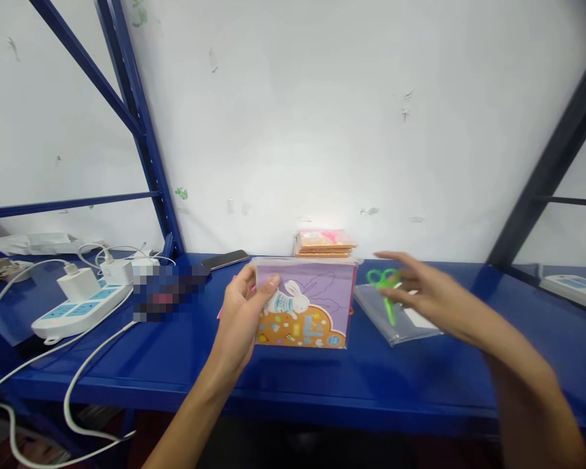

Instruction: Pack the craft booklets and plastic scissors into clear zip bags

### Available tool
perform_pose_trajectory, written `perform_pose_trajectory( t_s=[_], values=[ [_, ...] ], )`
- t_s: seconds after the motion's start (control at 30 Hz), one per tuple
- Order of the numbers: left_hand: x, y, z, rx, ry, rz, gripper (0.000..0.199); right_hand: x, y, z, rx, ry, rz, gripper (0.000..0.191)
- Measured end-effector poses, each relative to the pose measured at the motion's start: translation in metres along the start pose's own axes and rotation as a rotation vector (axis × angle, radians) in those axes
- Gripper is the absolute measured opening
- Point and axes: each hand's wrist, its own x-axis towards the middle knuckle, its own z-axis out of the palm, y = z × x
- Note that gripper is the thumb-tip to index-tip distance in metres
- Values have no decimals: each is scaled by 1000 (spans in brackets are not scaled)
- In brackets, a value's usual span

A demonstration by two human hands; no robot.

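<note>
While a white cable [68,391] is hanging over the front edge of the table [297,376] toward the left, the left hand [237,316] is gripping a rabbit-printed packet [293,333] by its left side, thumb on the face and fingers behind. The packet is standing nearly upright over the middle of the table, between the front and back edges; whether its bottom is touching the surface, I cannot tell. A firm, flat pinch near the side is probably serving well, since harder pressing could be creasing the print and wrinkling what looks like a clear sleeve [305,260]. On the right, the right hand [417,293] is hovering part-open over a clear pouch [403,335], fingers loosely bent beside green scissors [389,312]; blur is hiding whether it is holding them. If it is, pointing the blades away from the left fingers seems wise. Farther off, a stack of packets [325,248] is resting by the back edge, and a dark phone [225,260] is lying to its left, both seemingly out of the way.
</note>
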Motion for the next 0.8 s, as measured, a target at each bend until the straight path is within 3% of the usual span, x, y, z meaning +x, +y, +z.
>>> perform_pose_trajectory(
  t_s=[0.1, 0.2, 0.5, 0.8],
  values=[
    [0, -8, 1, 5, -37, -61, 26, -14, -17, -17, 91, 263, -28, 50],
    [0, -11, -2, 38, -30, -42, 7, -26, -40, -15, 198, 379, -92, 38],
    [-5, -4, 5, 351, 69, 64, 18, -33, -75, 28, 424, 163, -239, 24],
    [-9, 0, 8, 378, 63, 78, 15, -26, -80, 35, 483, 395, -276, 24]
  ],
)
